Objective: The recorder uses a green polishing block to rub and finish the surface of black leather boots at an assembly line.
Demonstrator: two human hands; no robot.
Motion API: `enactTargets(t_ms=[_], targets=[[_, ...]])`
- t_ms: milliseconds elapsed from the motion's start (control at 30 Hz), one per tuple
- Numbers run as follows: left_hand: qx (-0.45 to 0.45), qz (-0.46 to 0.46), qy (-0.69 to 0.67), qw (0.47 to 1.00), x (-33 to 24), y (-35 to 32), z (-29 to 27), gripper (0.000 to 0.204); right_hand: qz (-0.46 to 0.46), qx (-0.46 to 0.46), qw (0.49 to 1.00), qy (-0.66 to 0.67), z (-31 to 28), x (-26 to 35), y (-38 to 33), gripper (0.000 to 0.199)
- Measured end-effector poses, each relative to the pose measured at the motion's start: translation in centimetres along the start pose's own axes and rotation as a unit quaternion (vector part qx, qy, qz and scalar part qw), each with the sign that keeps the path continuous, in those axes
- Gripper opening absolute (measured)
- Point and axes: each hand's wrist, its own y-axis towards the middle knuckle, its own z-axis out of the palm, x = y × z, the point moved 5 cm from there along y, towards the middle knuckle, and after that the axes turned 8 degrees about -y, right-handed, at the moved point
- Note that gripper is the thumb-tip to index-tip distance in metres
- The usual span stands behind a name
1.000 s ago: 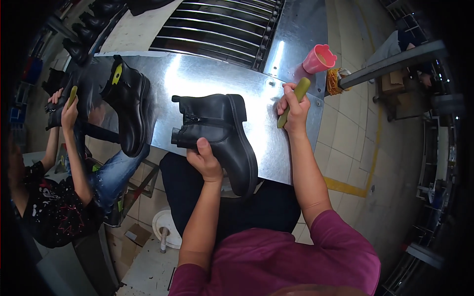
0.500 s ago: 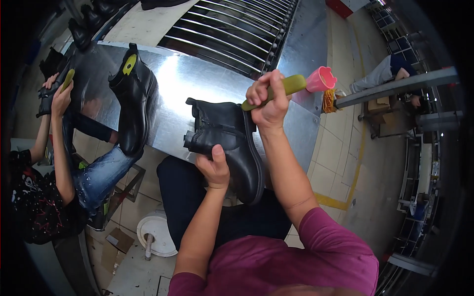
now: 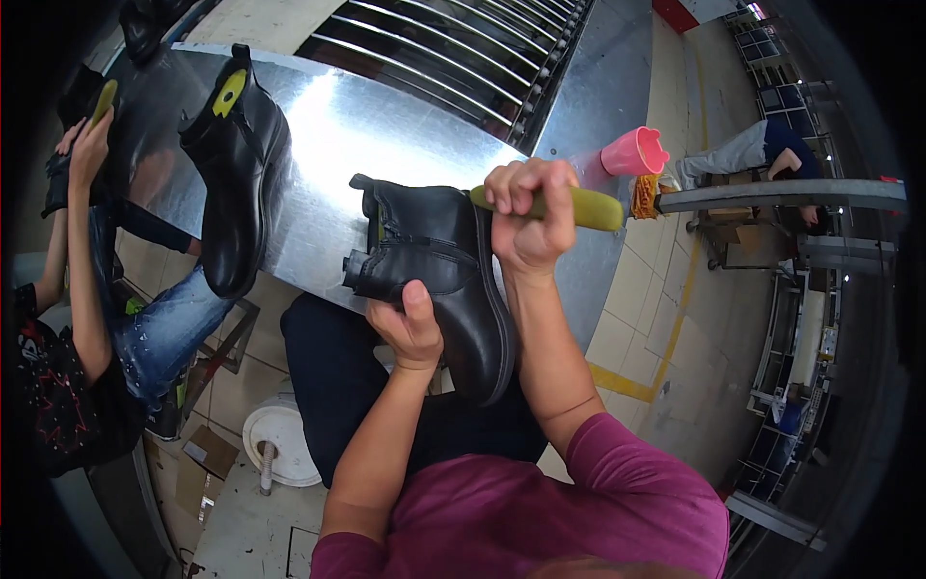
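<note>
A black leather ankle boot (image 3: 468,323) lies on its side over my lap and the metal table's edge, toe toward me and sole facing right. My left hand (image 3: 410,328) grips the near side of its shaft, thumb on top. In my right hand (image 3: 531,217) is a yellow-green bar with rounded ends (image 3: 600,209), fingers wrapped round it. Its left end meets the boot's sole edge near the heel. Whether it has bristles or a blade underneath is hidden.
Another black boot (image 3: 231,183) stands left on the metal table (image 3: 323,222). A pink cup (image 3: 637,151) sits at the right edge, before a grey rail (image 3: 772,195). Beyond is a roller conveyor (image 3: 434,68). At left a co-worker's hand (image 3: 89,150) holds a similar bar.
My right hand has turned, so the bar's outer end has swung from up-right to slightly down-right. My left hand still holds the boot. The whole view has shifted a little.
</note>
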Motion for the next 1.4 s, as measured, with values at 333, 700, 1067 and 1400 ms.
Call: enactTargets(t_ms=[333,700,1067,1400], targets=[[0.055,-0.009,0.008,0.998,0.0,-0.2,0.3,0.049,-0.059,0.025,0.997,-0.051,0.2,1.8,-3.1,0.033],[0.032,0.007,0.004,0.999,-0.7,0.4,0.7,0.048,-0.002,0.034,0.999,0.014,-0.5,1.4,-1.7,0.036],[0.019,-0.003,0.015,1.000,-0.8,0.3,0.7,0.047,-0.012,0.011,1.000,0.001,-1.1,0.9,-1.3,0.040],[0.034,-0.023,-0.012,0.999,-0.5,0.5,0.8,0.046,-0.029,0.030,0.999,0.009,-1.1,1.2,-2.8,0.032]])
